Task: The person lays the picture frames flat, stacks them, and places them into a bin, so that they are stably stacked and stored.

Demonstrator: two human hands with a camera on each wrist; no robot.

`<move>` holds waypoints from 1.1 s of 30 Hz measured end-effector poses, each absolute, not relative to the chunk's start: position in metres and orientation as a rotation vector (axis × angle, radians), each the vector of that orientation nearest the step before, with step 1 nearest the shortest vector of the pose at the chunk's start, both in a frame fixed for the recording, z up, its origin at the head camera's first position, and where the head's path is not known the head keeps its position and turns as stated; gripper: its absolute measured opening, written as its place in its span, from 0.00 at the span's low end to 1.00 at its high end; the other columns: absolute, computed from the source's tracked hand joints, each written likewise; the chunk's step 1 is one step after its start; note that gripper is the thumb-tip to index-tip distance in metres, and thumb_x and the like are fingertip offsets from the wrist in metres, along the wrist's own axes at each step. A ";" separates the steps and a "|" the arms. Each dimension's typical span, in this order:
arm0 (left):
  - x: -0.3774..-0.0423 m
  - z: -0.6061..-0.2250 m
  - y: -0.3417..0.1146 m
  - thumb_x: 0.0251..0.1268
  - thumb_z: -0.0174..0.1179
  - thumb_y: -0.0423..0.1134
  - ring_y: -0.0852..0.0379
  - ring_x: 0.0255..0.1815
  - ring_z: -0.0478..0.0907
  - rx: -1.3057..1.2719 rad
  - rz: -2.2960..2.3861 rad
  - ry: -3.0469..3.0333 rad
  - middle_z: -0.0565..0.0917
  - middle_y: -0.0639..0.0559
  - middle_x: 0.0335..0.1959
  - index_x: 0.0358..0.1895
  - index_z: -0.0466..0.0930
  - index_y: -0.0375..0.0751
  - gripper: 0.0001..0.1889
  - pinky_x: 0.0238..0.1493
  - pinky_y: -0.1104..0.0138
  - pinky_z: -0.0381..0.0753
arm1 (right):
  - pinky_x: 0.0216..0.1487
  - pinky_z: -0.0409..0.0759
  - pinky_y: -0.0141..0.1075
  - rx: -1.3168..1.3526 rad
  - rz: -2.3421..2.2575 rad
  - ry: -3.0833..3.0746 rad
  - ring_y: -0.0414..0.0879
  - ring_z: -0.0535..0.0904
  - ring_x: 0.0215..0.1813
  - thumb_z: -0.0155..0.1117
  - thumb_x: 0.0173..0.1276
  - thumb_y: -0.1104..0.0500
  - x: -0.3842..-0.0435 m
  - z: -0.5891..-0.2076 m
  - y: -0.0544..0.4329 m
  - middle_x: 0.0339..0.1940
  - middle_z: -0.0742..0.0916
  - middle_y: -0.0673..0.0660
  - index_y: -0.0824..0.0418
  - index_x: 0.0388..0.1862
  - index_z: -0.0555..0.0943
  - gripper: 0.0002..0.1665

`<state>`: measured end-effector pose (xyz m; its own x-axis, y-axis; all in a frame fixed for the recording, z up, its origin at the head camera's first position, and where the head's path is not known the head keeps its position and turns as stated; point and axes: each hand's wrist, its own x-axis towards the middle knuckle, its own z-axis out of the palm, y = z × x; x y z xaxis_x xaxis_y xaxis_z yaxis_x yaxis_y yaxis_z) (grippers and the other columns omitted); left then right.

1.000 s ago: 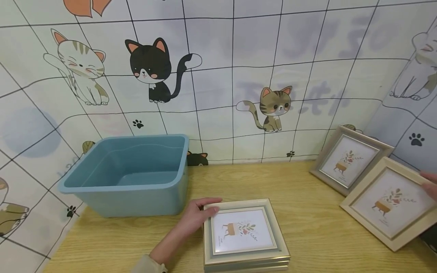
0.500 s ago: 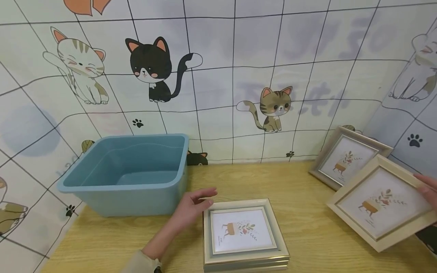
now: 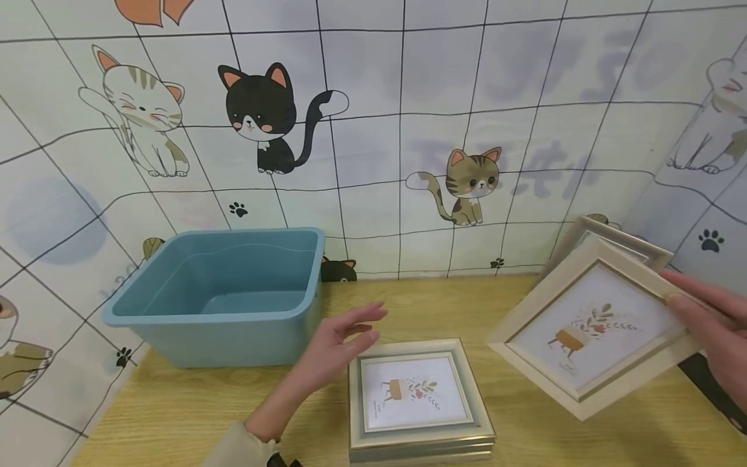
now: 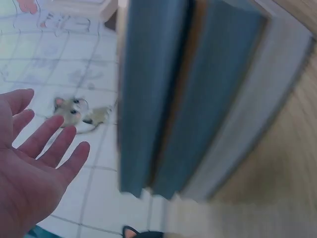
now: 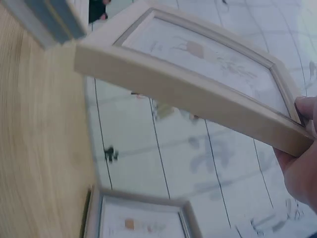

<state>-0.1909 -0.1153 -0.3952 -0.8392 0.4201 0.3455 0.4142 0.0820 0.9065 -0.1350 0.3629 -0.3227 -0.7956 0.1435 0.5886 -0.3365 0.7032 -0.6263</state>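
My right hand point(image 3: 714, 327) grips a cream picture frame point(image 3: 508, 347) by its right corner, thumb on the front and fingers behind. The frame is tilted and raised above the table, as the right wrist view also shows. My left hand point(image 3: 332, 347) hovers just off the upper left corner of a stack of picture frames point(image 3: 420, 438), its fingers spread and holding nothing. In the left wrist view that hand point(image 4: 37, 163) is apart from the blue-grey edges of the stacked frames point(image 4: 198, 99). The top frame shows a potted plant print, like the held one.
A blue plastic tub point(image 3: 216, 319) stands at the back left against the cat-patterned wall covering point(image 3: 373, 155). At the back right a taupe picture frame point(image 3: 656, 253) leans on the wall, partly hidden by the held one. Everything rests on a wood-grain table point(image 3: 408, 305).
My right hand has lifted the cream picture frame and brought it left, over part of the taupe one. My left hand has come off the stack's corner and risen slightly.
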 end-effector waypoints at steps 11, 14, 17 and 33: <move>-0.179 -0.362 -0.088 0.75 0.59 0.28 0.48 0.70 0.73 1.290 1.899 2.280 0.77 0.44 0.69 0.76 0.67 0.38 0.29 0.68 0.53 0.72 | 0.46 0.82 0.27 0.310 2.062 -1.857 0.35 0.83 0.54 0.56 0.77 0.74 -0.137 -0.325 0.286 0.60 0.85 0.45 0.63 0.67 0.81 0.23; -0.177 -0.358 -0.084 0.75 0.59 0.29 0.49 0.72 0.71 1.356 1.905 2.233 0.76 0.45 0.70 0.77 0.66 0.37 0.29 0.69 0.50 0.70 | 0.50 0.82 0.30 0.416 2.234 -1.741 0.39 0.83 0.57 0.53 0.75 0.78 -0.138 -0.335 0.270 0.61 0.85 0.49 0.66 0.64 0.82 0.23; -0.175 -0.355 -0.081 0.78 0.57 0.34 0.47 0.73 0.70 1.393 1.913 2.174 0.74 0.43 0.72 0.78 0.64 0.37 0.29 0.69 0.49 0.70 | 0.50 0.83 0.32 0.449 2.251 -1.760 0.41 0.85 0.55 0.53 0.75 0.79 -0.137 -0.341 0.253 0.59 0.87 0.51 0.66 0.62 0.83 0.23; -0.165 -0.349 -0.080 0.79 0.56 0.37 0.49 0.53 0.84 1.313 1.924 1.914 0.77 0.34 0.64 0.82 0.56 0.45 0.33 0.35 0.53 0.88 | 0.44 0.86 0.37 0.459 2.202 -1.928 0.46 0.88 0.46 0.55 0.77 0.74 -0.133 -0.347 0.202 0.53 0.89 0.54 0.65 0.63 0.83 0.21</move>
<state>-0.1651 -0.0796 -0.3489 -0.6145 0.6311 0.4734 0.4701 -0.1889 0.8622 -0.1334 0.2020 -0.3469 -0.9366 -0.0677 0.3439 -0.3320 -0.1437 -0.9323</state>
